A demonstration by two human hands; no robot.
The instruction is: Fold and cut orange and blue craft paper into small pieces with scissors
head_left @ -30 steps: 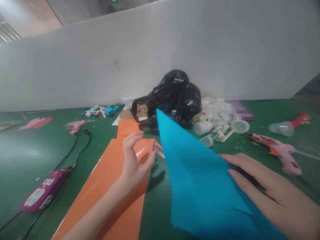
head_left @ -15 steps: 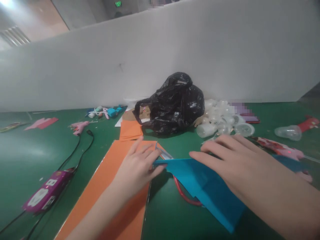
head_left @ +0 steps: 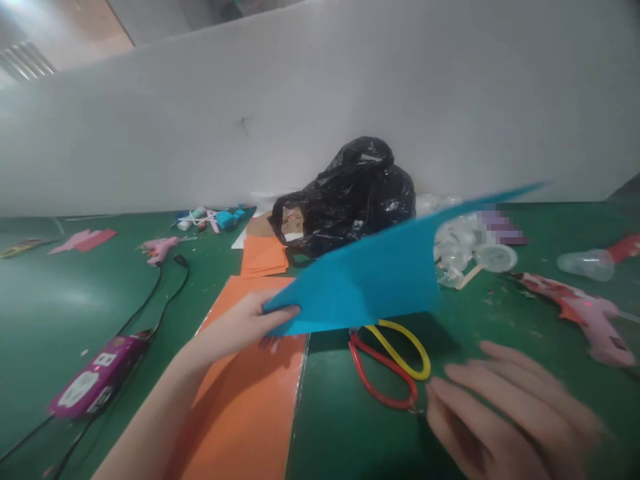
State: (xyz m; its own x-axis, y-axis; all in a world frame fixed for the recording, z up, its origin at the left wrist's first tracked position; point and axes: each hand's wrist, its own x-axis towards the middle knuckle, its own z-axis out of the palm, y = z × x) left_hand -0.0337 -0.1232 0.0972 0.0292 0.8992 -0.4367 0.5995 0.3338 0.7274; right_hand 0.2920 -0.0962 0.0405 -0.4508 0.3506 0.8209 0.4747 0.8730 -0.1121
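Observation:
A blue sheet (head_left: 365, 280) is pinched at its left corner by my left hand (head_left: 250, 320), thumb on top. The sheet is raised and slanted, its far right part sticking up in front of the plastic cups. Beneath it lies an orange sheet (head_left: 245, 407) on the green table. Scissors with red and yellow handles (head_left: 383, 390) lie just right of the orange sheet, their blades hidden under the blue sheet. Near the handles, at the lower right, my right hand (head_left: 505, 413) is blurred, fingers bent and apart, holding nothing.
A black plastic bag (head_left: 360, 193) stands by the wall, beside small orange sheets (head_left: 263, 257). Clear plastic cups (head_left: 455, 247) are behind on the right. Pink glue guns lie at right (head_left: 595, 313) and left (head_left: 161, 249). A purple power strip (head_left: 100, 377) with cables is at left.
My right hand has let go of the blue sheet and moved down. My left hand has shifted slightly left, and the sheet has swung upward, uncovering the yellow scissor handle.

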